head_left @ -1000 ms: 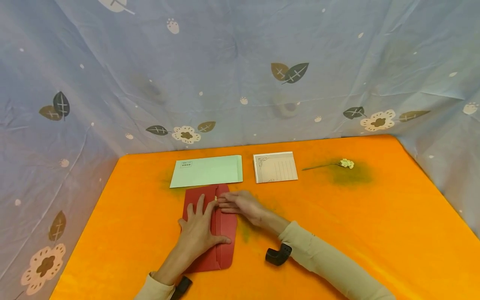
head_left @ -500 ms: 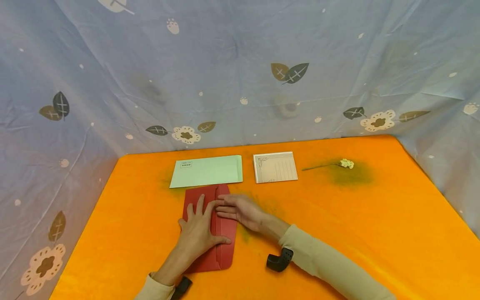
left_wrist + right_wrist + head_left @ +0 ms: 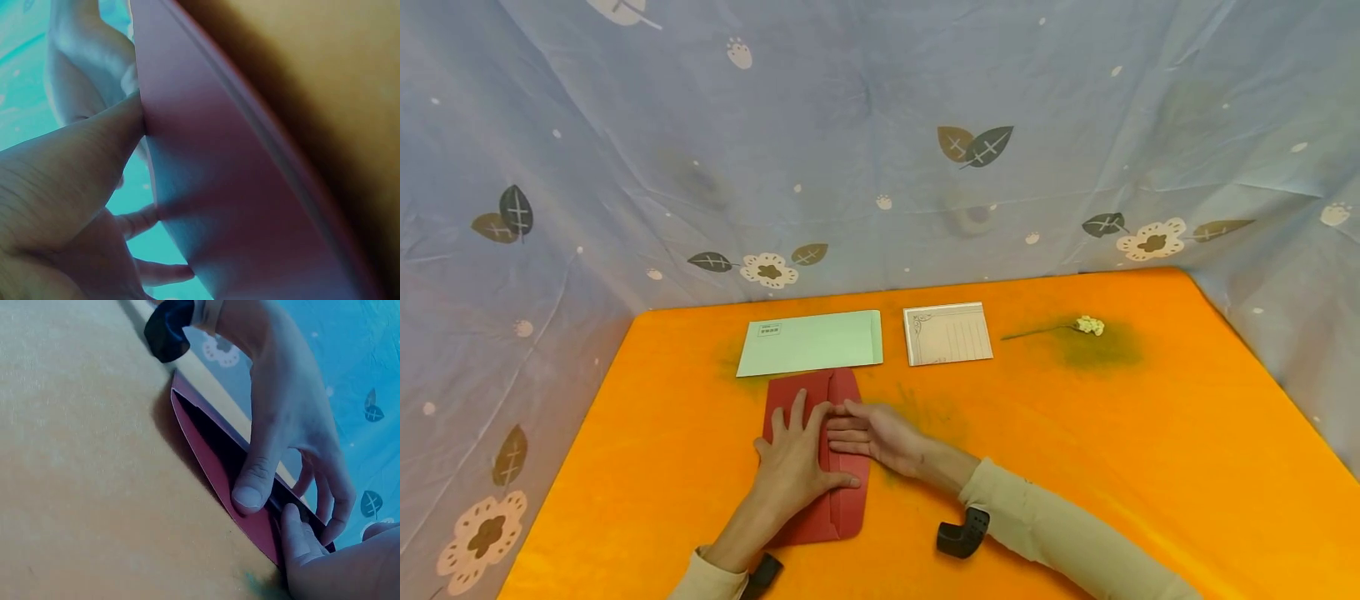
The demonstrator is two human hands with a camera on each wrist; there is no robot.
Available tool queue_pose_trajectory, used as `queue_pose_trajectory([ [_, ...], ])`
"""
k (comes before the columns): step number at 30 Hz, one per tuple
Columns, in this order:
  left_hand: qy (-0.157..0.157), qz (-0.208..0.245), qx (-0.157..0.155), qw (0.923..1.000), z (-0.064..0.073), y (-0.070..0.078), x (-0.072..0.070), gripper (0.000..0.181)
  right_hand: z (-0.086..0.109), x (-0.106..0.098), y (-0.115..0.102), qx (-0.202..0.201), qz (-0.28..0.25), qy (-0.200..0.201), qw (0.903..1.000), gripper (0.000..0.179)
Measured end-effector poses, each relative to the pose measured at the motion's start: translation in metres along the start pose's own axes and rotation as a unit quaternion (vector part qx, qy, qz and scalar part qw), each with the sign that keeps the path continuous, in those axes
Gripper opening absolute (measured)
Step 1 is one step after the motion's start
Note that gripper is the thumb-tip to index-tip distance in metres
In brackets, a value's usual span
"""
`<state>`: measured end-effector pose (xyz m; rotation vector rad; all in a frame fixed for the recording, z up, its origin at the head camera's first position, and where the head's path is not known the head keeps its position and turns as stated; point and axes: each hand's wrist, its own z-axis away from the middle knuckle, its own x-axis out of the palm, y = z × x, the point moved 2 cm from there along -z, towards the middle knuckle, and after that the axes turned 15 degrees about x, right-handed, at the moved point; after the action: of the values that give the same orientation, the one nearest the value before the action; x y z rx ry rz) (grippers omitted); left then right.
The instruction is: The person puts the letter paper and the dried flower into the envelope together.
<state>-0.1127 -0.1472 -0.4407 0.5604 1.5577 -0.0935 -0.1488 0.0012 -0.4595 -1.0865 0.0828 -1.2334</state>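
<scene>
Red rectangular paper envelope [image 3: 850, 508] lying on the orange cloth-covered table [image 3: 1037, 417], under two hands
The left hand [image 3: 790, 467] rests spread across it; the right hand [image 3: 887, 435] holds straight fingers at its opening, neither gripping; beyond lie a pale-green rectangular paper envelope [image 3: 812, 343], white lined card [image 3: 951, 335] and thin-stemmed yellow flower [image 3: 1088, 326]

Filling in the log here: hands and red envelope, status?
Left hand on red envelope. Right hand at its open flap. Green envelope close beyond, blocking neither hand.
</scene>
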Motion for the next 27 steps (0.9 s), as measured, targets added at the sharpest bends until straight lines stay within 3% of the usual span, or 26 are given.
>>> queue_pose_trajectory([
  [13,-0.002,0.001,0.002,1.0,0.001,0.001,0.0,0.103,0.002,0.007,0.005,0.0,0.017,0.008,0.9998,0.061],
  [21,-0.001,0.006,0.002,1.0,0.001,-0.001,0.0,0.104,-0.001,0.015,0.009,0.028,0.002,-0.037,0.9989,0.072],
  [27,-0.003,0.006,0.002,1.0,0.002,-0.001,0.0,0.105,-0.002,0.016,0.012,0.027,0.012,-0.036,0.9989,0.075],
])
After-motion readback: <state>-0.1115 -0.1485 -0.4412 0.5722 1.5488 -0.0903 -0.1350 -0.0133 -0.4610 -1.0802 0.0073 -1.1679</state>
